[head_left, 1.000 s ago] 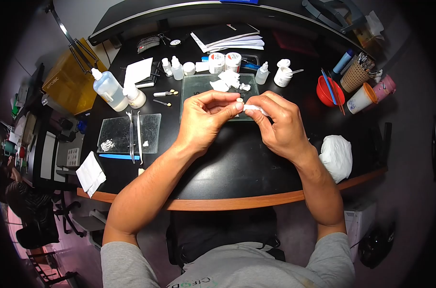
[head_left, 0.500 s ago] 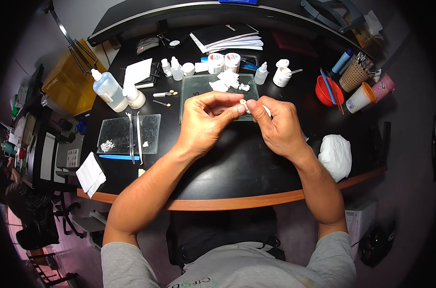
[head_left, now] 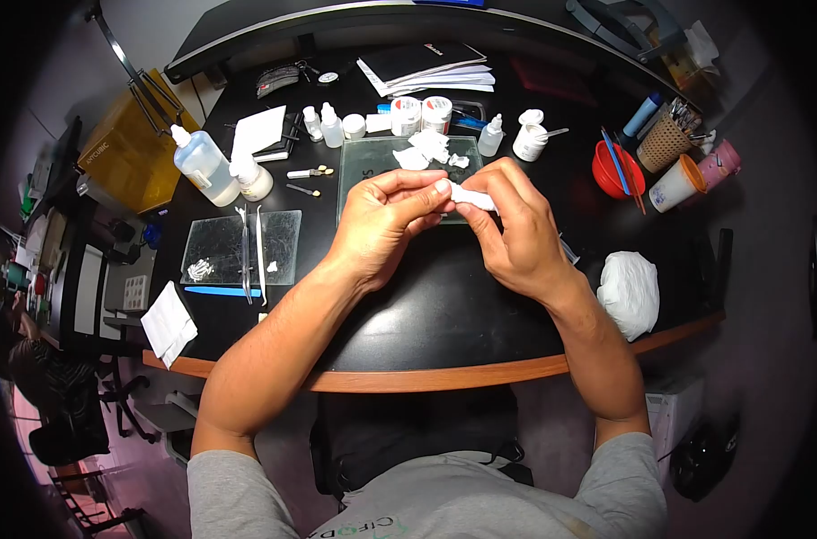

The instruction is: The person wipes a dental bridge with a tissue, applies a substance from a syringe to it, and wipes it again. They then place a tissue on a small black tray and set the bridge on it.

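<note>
A crumpled white tissue (head_left: 473, 198) stretches between my hands in the head view, above the near edge of the glass slab (head_left: 347, 191). The thumb and fingers of my right hand (head_left: 521, 229) are closed on its right part. My left hand (head_left: 381, 220) pinches at its left end, thumb against fingertips. The small cream-coloured piece seen there earlier is now mostly hidden by tissue and fingers. Torn white tissue (head_left: 412, 159) lies on the slab just beyond my hands.
At left are a second glass plate (head_left: 220, 238), tweezers (head_left: 246, 256) and a squeeze bottle (head_left: 205, 166). Small bottles and white jars (head_left: 407, 117) line the back. A red bowl (head_left: 612, 171), a brush holder (head_left: 664, 144) and a white bundle (head_left: 628, 295) stand at right.
My right hand has turned and opened its grip somewhat, bringing the white tissue into view. The tissue now covers the small cream-coloured piece at my left fingertips.
</note>
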Demonstrator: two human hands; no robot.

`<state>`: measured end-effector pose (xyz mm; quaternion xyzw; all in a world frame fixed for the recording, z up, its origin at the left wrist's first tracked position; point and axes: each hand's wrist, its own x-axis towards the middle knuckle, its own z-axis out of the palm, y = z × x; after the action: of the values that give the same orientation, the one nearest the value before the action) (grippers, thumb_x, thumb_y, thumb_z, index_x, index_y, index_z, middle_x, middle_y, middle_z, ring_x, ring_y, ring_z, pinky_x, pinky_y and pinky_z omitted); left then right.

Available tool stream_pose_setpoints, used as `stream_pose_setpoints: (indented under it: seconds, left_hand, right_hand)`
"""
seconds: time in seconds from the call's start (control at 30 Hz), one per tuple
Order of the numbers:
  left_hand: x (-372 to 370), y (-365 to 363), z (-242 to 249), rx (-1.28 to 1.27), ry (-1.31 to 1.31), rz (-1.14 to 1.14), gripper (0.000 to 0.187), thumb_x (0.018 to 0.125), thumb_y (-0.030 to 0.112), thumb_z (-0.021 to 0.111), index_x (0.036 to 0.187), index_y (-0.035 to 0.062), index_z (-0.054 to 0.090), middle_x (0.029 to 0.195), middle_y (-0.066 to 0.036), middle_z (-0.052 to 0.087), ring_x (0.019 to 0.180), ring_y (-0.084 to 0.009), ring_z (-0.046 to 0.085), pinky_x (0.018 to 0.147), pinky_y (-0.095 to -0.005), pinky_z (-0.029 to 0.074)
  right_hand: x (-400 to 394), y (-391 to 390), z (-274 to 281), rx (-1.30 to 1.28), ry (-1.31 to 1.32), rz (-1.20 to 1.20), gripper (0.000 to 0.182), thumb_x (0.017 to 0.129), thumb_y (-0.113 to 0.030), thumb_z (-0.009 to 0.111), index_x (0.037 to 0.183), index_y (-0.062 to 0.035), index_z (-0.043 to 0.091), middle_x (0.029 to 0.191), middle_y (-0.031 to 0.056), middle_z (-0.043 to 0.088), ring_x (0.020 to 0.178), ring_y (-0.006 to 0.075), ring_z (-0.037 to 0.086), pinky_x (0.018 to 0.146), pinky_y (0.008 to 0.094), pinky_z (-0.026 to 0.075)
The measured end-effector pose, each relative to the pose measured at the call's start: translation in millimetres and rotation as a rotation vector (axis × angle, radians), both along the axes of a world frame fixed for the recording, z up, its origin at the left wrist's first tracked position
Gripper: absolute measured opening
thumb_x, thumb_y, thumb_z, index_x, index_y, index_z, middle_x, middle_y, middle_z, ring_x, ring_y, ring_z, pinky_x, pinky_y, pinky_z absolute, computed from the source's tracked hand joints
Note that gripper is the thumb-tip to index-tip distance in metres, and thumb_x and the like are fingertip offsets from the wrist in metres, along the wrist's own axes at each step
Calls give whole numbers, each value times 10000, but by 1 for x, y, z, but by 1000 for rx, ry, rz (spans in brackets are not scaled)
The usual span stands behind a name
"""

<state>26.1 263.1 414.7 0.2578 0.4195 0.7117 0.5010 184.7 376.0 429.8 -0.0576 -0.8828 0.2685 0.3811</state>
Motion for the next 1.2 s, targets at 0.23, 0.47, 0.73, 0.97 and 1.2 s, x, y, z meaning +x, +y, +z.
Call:
stream_pose_setpoints:
  seconds: [0.23,0.47,0.73,0.97,1.2]
  left_hand:
    - [-1,1,-7,41,141,28,245,895,53,788,1128,5,734,1012,-94,750,935,-145,707,855,-274,555]
    - [5,-1,0,148,421,87,222,873,-3,794,1092,-10,758,983,-98,763,913,-129,711,849,-267,572]
    - [8,-2,5,161,426,57,211,877,8,794,1082,-19,754,987,-104,761,920,-134,716,872,-266,571]
    - [0,3,-5,97,207,27,234,904,39,776,1127,-5,723,1013,-99,752,953,-149,715,880,-296,574]
    - [-2,0,-4,-35,19,-43,244,899,105,793,1115,15,724,996,-87,753,900,-157,714,840,-283,552]
  right_hand:
    - [6,0,7,54,-111,-19,111,949,-68,663,925,28,612,889,149,575,703,331,622,636,430,493]
    - [10,0,12,-282,-201,98,213,1004,-110,577,829,11,556,718,108,555,630,227,567,584,368,438]
    - [12,4,8,-746,-220,181,225,1005,-131,574,806,-30,546,721,-16,514,656,50,487,554,264,392]
    - [1,-4,6,-318,81,25,92,889,-7,731,947,12,662,884,78,642,748,134,666,577,265,510]
    - [5,2,6,-37,60,9,172,807,11,785,969,-5,730,914,112,685,780,208,708,643,310,549]
